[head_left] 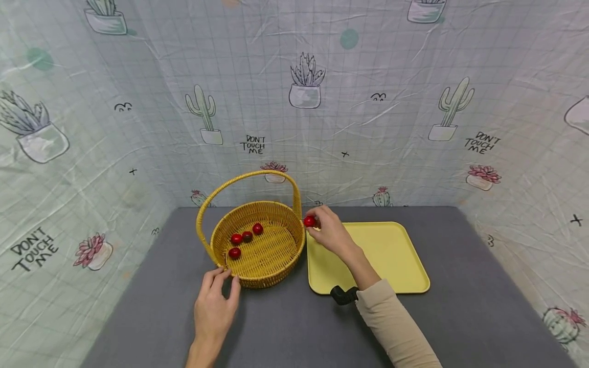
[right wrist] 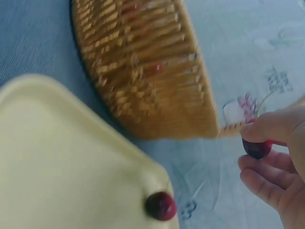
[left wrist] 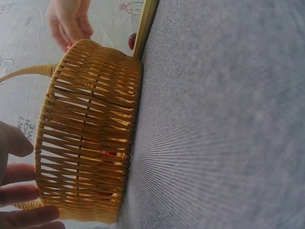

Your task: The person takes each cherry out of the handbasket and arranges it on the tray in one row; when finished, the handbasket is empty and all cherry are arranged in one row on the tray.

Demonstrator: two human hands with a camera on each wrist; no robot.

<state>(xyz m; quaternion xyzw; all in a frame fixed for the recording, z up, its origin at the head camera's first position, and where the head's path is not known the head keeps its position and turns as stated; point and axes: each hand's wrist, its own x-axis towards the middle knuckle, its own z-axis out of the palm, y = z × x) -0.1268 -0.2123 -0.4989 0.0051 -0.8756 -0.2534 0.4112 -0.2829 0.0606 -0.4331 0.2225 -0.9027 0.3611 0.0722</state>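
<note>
A round yellow wicker basket point(head_left: 259, 278) with a tall arched handle stands left of centre. Inside it, toward the left, lie several dark red cherries point(head_left: 234, 253). My left hand point(head_left: 215, 304) touches the basket's front-left rim, its fingers fairly straight in the left wrist view. Just past the basket's right rim, my right hand point(head_left: 330, 231) pinches a cherry point(right wrist: 257, 145) between thumb and fingers, and a thin green stem sticks up from it. Another cherry point(right wrist: 161, 206) lies at the corner of the yellow tray point(right wrist: 71, 157); in the head view the right hand hides it.
Right beside the basket, the yellow tray point(head_left: 391, 255) lies flat under the right forearm. Both stand on a grey tabletop point(head_left: 285, 327). A printed cloth point(head_left: 257, 92) with cactus drawings hangs behind and at the sides. A black strap-like piece point(head_left: 344, 295) juts from the right wrist.
</note>
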